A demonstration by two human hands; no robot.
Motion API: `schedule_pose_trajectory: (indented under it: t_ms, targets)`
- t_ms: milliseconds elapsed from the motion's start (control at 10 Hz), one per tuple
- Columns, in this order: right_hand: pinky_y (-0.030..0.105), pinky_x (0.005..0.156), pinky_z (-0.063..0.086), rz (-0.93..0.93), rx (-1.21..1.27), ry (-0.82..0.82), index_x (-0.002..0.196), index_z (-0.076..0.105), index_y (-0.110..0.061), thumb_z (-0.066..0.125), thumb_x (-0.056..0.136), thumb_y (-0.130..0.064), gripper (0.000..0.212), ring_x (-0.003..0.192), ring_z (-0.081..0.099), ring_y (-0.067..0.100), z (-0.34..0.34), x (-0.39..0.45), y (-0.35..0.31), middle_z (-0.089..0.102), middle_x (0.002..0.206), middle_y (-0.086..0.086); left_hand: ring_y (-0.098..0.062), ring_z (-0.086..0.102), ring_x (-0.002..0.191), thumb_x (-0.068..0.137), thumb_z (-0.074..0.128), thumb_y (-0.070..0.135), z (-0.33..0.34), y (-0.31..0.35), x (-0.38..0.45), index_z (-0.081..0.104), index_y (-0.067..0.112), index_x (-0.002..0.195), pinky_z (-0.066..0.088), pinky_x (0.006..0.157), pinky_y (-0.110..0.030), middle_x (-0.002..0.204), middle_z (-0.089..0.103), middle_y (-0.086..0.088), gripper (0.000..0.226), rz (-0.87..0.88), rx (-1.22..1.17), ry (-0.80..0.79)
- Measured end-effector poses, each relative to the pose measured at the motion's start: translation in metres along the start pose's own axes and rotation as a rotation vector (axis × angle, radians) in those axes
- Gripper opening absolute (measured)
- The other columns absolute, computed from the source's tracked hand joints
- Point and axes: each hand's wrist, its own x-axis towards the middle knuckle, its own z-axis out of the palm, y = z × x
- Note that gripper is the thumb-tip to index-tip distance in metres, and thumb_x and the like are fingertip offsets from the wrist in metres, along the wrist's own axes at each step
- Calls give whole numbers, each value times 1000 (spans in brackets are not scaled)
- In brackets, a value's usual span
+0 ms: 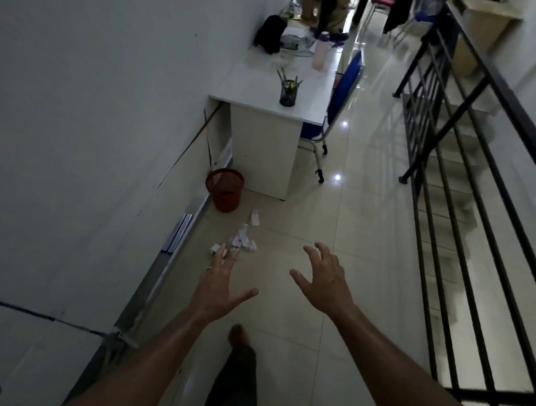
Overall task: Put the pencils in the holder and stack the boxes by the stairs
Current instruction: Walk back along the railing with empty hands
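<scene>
A dark mesh pencil holder (288,93) stands near the front edge of a white desk (254,95) ahead, with several pencils sticking out of it. Both my arms reach forward over the tiled floor, well short of the desk. My left hand (222,283) is spread open and empty, a ring on one finger. My right hand (325,277) is open too, fingers curled and apart, holding nothing. Brown cardboard boxes (316,5) show dimly at the far end of the corridor. The stairs (450,170) drop away behind a black railing (468,190) on the right.
A red mesh waste bin (225,189) sits beside the desk, with crumpled white paper scraps (242,235) on the floor before it. A blue chair (346,85) is tucked at the desk. A bottle (320,50) and a black bag (270,33) rest on the desk. The wall runs along the left.
</scene>
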Motion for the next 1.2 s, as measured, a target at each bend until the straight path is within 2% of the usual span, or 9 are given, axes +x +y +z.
schedule_pose_trajectory:
  t_ms: [200,400,500,700,800,900,1100,1200]
  targets:
    - [43,105,35,-53,-1,-58,143,38,-20,54,91,-53,64,134,36,28,0,146,19,30,153,9,-22,30,141,65,59,82,-12,-6,134,18,31,153,37,107,-45,163,1,2,110,-57,13,0]
    - [46,106,35,-99,10,-155,143,37,-19,54,92,-53,63,133,37,30,-4,269,36,31,153,11,-20,30,141,65,56,83,-23,-3,235,22,28,153,36,106,-44,162,2,3,109,-110,7,27]
    - [44,105,35,-181,-27,-218,143,36,-20,52,92,-53,62,132,37,30,-2,329,44,31,152,10,-19,32,138,66,58,82,-18,-3,275,22,31,151,34,104,-40,162,2,6,106,-158,9,71]
    - [45,107,34,-395,-110,-416,144,34,-21,48,92,-57,65,133,35,30,28,460,59,30,153,9,-22,32,140,66,53,87,13,-25,357,18,33,151,37,104,-42,161,2,4,106,-369,38,191]
    - [44,104,35,-457,-135,-469,143,35,-22,48,91,-59,65,130,38,30,69,516,68,32,152,9,-25,34,139,64,51,90,40,-55,397,25,29,150,35,104,-38,161,11,-4,109,-503,-27,223]
    - [44,103,36,-494,-144,-502,143,36,-21,50,88,-63,71,129,39,31,119,556,78,32,152,10,-23,37,137,64,52,88,75,-92,427,34,23,148,32,101,-29,159,20,-8,108,-543,-70,262]
    - [43,95,40,-587,-154,-491,141,40,-22,54,83,-66,74,121,44,31,243,599,106,38,145,9,-20,44,129,72,75,60,161,-181,467,44,19,143,37,99,-30,156,31,-6,87,-552,-38,306]
    - [44,96,39,-591,-149,-511,142,40,-21,55,82,-66,76,122,44,31,313,606,119,38,146,9,-24,42,133,71,79,53,207,-229,480,47,17,141,40,104,-40,155,33,-9,85,-571,-41,331]
